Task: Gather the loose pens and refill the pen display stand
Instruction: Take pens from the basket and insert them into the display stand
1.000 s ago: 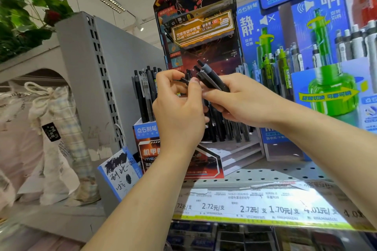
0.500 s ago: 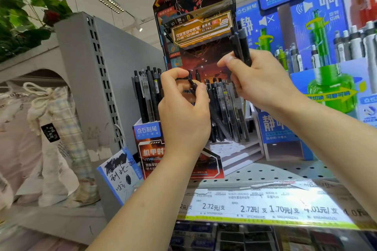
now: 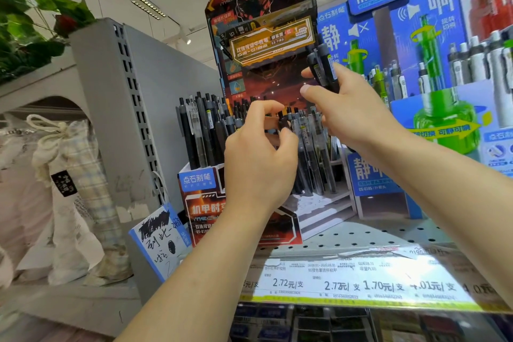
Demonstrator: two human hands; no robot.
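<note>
A red and black cardboard pen display stand point(image 3: 205, 203) stands on the shelf with several dark pens upright in its tiers. My left hand point(image 3: 259, 161) is in front of the stand and pinches the top of one dark pen point(image 3: 283, 123) between thumb and forefinger, among the standing pens. My right hand point(image 3: 352, 116) is raised at the stand's right side and grips a small bundle of dark pens point(image 3: 323, 69), their tops pointing up. The stand's lower white steps point(image 3: 319, 205) hold no pens.
A blue display point(image 3: 433, 69) with green and white pens stands to the right. The perforated metal shelf point(image 3: 361, 239) carries a price strip point(image 3: 361, 283) along its front edge. A grey shelf upright point(image 3: 133, 108) and cloth bags point(image 3: 72, 191) lie to the left.
My right hand has lifted its bundle of pens up and to the right, away from my left hand. My left hand took one pen and has lowered it among the standing pens.
</note>
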